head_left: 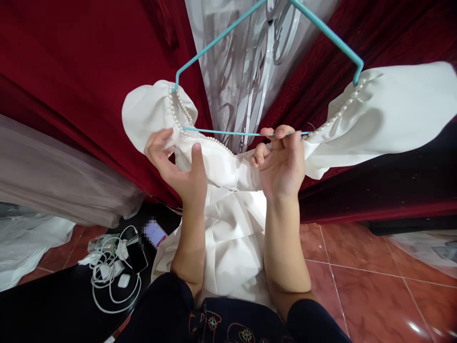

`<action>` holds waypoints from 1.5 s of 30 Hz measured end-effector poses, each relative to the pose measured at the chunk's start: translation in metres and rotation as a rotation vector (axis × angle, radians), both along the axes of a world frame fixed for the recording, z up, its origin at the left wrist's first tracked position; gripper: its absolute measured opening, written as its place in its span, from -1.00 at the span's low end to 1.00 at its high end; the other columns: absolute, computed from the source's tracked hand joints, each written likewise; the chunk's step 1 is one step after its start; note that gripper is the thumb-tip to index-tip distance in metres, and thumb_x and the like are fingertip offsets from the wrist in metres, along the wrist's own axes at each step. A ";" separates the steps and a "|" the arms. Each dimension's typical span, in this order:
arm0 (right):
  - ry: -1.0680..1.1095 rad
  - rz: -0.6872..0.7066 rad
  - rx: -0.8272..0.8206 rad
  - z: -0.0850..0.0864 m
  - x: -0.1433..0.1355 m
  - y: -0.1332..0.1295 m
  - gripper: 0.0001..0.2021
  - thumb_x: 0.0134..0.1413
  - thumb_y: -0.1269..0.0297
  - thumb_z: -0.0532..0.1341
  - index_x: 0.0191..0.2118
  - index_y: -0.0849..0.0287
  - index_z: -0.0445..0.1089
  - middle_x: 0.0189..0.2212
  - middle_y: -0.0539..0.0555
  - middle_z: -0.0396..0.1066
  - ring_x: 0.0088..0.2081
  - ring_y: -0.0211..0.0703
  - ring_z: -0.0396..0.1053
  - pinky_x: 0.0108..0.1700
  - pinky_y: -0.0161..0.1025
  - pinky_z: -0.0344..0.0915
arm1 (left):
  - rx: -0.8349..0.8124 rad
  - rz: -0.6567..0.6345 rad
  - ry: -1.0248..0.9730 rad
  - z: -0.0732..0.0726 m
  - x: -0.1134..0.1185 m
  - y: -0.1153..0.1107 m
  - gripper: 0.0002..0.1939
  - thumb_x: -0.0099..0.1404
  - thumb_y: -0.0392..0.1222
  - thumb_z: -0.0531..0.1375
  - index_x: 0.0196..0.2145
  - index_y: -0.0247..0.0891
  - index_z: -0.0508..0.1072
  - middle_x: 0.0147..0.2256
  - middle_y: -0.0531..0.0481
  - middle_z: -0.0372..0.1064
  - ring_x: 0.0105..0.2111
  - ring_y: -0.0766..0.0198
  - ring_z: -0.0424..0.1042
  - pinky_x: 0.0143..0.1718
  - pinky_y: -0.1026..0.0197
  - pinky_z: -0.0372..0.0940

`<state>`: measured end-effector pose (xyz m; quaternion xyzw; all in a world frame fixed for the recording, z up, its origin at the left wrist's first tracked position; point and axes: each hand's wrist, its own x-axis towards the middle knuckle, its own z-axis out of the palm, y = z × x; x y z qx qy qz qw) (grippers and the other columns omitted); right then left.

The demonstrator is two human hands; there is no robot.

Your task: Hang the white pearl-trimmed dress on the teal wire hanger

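Note:
A white dress (228,243) with pearl-trimmed straps and puffed sleeves hangs on a turquoise clothes hanger (221,34). My left hand (180,174) is at the left sleeve and bodice edge, thumb raised and fingers spread apart; the fingers touch the white fabric. On the other side, my right hand (282,164) has its palm toward me and its fingers curled at the right end of the hanger's lower bar, close to the neckline. That hand covers part of the bar and bodice. The skirt drops down between my forearms.
Dark red curtains (89,62) and sheer white fabric (228,62) hang behind. At lower left, a black surface (46,305) bears tangled white cables (103,276), a dark phone (137,257), a lit phone (156,233) and a small white case (124,280). Red floor tiles (374,286) lie at right.

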<state>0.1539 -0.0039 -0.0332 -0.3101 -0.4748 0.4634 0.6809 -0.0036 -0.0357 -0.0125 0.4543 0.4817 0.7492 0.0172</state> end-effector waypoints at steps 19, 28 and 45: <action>0.160 -0.048 0.044 0.011 0.005 0.008 -0.58 0.26 -0.18 0.22 -0.31 0.08 0.20 -0.27 -0.03 0.50 -0.61 -0.44 0.13 -0.58 -0.33 0.15 | 0.121 -0.191 -0.025 0.032 -0.096 0.124 -0.63 0.50 -0.57 -0.03 -0.26 -0.34 0.52 -0.31 0.06 0.49 -0.20 0.30 0.47 0.00 0.19 0.36; 0.177 -0.019 -0.008 0.010 0.003 0.006 -0.64 0.16 -0.06 0.33 -0.25 0.07 0.23 -0.22 -0.05 0.50 -0.58 -0.46 0.17 -0.57 -0.37 0.20 | 0.067 -0.259 -0.422 -0.031 -0.085 0.077 -0.87 0.43 -0.32 0.17 -0.21 -0.31 0.55 -0.27 0.03 0.54 -0.20 0.26 0.55 -0.01 0.14 0.42; -0.031 -0.350 0.084 0.029 0.024 -0.038 -0.74 0.22 0.23 0.33 -0.47 0.17 0.40 -0.51 -0.03 0.45 -0.57 -0.36 0.30 -0.54 -0.33 0.16 | 0.070 -0.660 -0.410 -0.001 0.018 0.048 -0.87 0.50 -0.13 0.06 -0.24 -0.14 0.31 -0.34 -0.01 0.46 -0.28 0.20 0.50 -0.03 0.12 0.48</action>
